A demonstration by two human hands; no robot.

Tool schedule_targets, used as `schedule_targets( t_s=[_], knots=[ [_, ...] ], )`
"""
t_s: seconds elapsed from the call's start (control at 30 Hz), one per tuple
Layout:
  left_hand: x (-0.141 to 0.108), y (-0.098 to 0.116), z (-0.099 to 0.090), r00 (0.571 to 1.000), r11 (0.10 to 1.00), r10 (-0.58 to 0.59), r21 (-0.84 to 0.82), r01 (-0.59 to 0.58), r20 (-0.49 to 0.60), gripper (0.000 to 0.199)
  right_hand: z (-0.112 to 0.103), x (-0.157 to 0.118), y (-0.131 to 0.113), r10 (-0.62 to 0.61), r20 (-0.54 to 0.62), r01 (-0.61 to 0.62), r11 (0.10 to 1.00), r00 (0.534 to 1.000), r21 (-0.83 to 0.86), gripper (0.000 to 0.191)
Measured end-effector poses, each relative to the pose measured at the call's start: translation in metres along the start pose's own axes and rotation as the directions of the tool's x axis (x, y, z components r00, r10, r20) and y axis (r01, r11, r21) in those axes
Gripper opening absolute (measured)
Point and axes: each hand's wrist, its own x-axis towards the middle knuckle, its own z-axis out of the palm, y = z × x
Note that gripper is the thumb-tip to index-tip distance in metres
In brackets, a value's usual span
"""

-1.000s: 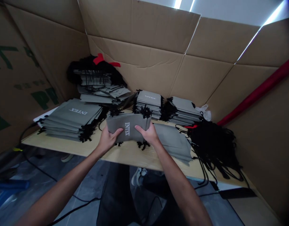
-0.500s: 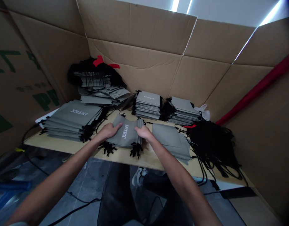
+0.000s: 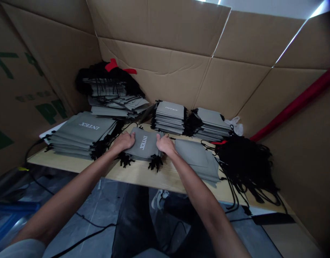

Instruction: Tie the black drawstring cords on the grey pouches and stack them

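Observation:
A small stack of grey drawstring pouches (image 3: 144,143) lies in front of me, printed INTEX on its top piece, with black cord ends sticking out at its corners. My left hand (image 3: 125,142) grips its left edge, the thumb along the top. On the opposite edge, my right hand (image 3: 166,144) is closed the same way; the fingers under the edges are partly hidden. Just right of my right hand lie flat grey pouches (image 3: 196,157) without visible print. A taller INTEX pile (image 3: 84,130) sits to the left of my left hand.
Two neat pouch stacks, one (image 3: 170,114) beside another (image 3: 212,123), stand at the back of the wooden table (image 3: 143,175). A heap of black cords (image 3: 243,161) hangs at the right. Pouches with cords (image 3: 108,89) pile up back left. Cardboard walls (image 3: 165,64) enclose the table.
Both hands have lowered the pouch stack, which was bent between them and now lies flatter. My thumbs have shifted outward towards its edges. The camera view has tilted slightly down.

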Motion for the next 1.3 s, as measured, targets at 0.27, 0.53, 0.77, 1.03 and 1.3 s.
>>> schedule_targets(
  t_s=[0.27,0.53,0.77,1.03,1.3],
  knots=[
    [0.005,0.002,0.007,0.938,0.938,0.347,-0.021,-0.347,-0.03,0.057,-0.008,-0.02,-0.01,-0.235,-0.162,0.211,0.966,0.958,-0.152,0.06],
    [0.019,-0.01,0.02,0.918,0.912,0.397,-0.117,-0.393,0.014,0.055,0.018,0.001,0.003,-0.245,-0.002,0.245,0.967,0.969,-0.065,0.056],
    [0.022,-0.019,0.01,0.946,0.93,0.323,-0.199,-0.311,0.033,0.052,0.03,0.005,0.005,-0.145,0.024,0.143,0.986,0.989,0.085,0.073],
    [0.014,-0.016,0.011,0.938,0.916,0.335,-0.261,-0.304,0.085,0.064,0.03,0.001,0.01,-0.144,0.065,0.134,0.981,0.987,0.137,0.077],
    [0.011,-0.02,0.008,0.924,0.91,0.357,-0.273,-0.311,0.139,0.066,0.031,-0.004,0.008,-0.15,0.094,0.142,0.986,0.984,0.09,0.081]
  ],
)
